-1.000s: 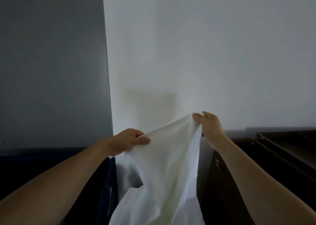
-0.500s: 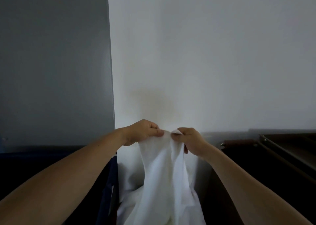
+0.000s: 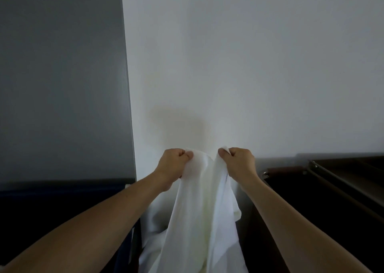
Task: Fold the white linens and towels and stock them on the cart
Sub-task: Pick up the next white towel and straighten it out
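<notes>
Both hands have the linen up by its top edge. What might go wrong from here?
1. The linen hangs bunched between the left hand and right hand, so a fold made now would likely come out crooked.
2. Its lower end drops out of view; it may drag or snag on the cart beside it.
3. Each hand pinches only a small bit of edge, which might slip.

Two hands are in view: one left hand (image 3: 173, 162) and one right hand (image 3: 239, 160). There is one white linen (image 3: 205, 220) (its bunched lower folds could hide another), one dark cart (image 3: 340, 181) with one brown handle (image 3: 284, 170), and one dark blue bin (image 3: 62, 200).
</notes>
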Tool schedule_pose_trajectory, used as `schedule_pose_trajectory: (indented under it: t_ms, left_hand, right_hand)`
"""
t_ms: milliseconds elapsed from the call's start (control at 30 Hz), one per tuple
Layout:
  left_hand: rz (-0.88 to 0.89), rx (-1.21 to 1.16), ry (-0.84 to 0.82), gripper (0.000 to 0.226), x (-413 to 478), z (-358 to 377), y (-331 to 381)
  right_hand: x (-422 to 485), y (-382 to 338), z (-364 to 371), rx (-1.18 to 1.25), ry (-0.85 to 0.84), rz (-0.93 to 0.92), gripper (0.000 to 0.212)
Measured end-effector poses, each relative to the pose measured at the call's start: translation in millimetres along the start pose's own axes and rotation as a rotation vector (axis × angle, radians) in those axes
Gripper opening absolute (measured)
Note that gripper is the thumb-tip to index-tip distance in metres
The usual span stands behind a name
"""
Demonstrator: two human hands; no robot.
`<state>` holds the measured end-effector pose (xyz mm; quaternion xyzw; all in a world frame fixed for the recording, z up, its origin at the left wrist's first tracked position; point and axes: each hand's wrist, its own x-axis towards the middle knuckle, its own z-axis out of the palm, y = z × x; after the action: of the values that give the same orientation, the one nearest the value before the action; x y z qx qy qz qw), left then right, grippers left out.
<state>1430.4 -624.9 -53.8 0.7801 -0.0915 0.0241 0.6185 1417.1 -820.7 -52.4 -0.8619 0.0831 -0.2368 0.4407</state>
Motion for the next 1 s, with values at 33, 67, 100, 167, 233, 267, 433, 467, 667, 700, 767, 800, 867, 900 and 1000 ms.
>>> schedule_pose_trajectory:
  t_ms: [33,67,100,167,233,267,433,467,667,700,767,800,867,900,1000]
  left_hand:
    - [0.018,0.031,0.015,0.041,-1.7,5.9,1.8]
    - [0.042,0.065,0.016,0.043,-3.7,12.6,3.3]
    - [0.075,0.102,0.008,0.044,-6.3,19.6,4.7]
    - [0.161,0.187,-0.013,0.045,-11.4,31.5,7.1]
    - [0.217,0.255,-0.017,0.045,-14.2,36.1,9.6]
    - [0.221,0.261,-0.024,0.046,-14.7,34.8,9.8]
    - [0.160,0.249,-0.067,0.036,-12.9,23.4,6.8]
    - [0.158,0.243,-0.079,0.034,-13.8,22.7,6.8]
    - [0.119,0.120,-0.198,0.048,-20.8,20.4,11.1]
    - [0.117,0.110,-0.200,0.047,-21.6,20.3,12.0]
    - [0.132,0.110,-0.170,0.041,-22.4,19.3,11.5]
    - [0.134,0.091,-0.166,0.038,-22.3,18.3,9.5]
    - [0.128,0.024,-0.185,0.036,-22.3,14.5,4.6]
    - [0.122,-0.002,-0.193,0.035,-22.9,11.8,2.8]
    - [0.113,-0.046,-0.210,0.041,-23.6,2.9,6.2]
  right_hand:
    - [0.1,-0.7,1.4,-0.008,0.022,-0.015,0.051]
    - [-1.2,-2.4,4.4,-0.011,0.043,-0.044,0.049]
    - [-4.3,-4.9,9.1,-0.021,0.057,-0.079,0.046]
    - [-14.2,-9.7,21.1,-0.027,0.050,-0.141,0.042]
    - [-20.2,-9.2,29.1,0.070,-0.018,-0.148,0.038]
    - [-21.5,-8.1,30.1,0.144,-0.073,-0.131,0.034]
    - [-22.8,-3.3,24.4,0.430,-0.286,-0.105,0.049]
    - [-22.5,-1.7,23.5,0.413,-0.294,-0.130,0.054]
    - [-19.4,6.3,23.6,0.331,-0.188,-0.151,0.017]
    - [-19.8,6.4,24.5,0.340,-0.175,-0.151,0.016]
    - [-21.7,6.2,25.5,0.352,-0.159,-0.166,0.020]
    - [-22.5,6.6,25.2,0.365,-0.162,-0.172,0.022]
    - [-23.4,7.8,22.2,0.376,-0.194,-0.186,0.024]
    - [-23.0,8.8,19.5,0.365,-0.213,-0.199,0.025]
    - [-16.6,11.9,10.6,0.277,-0.250,-0.252,0.030]
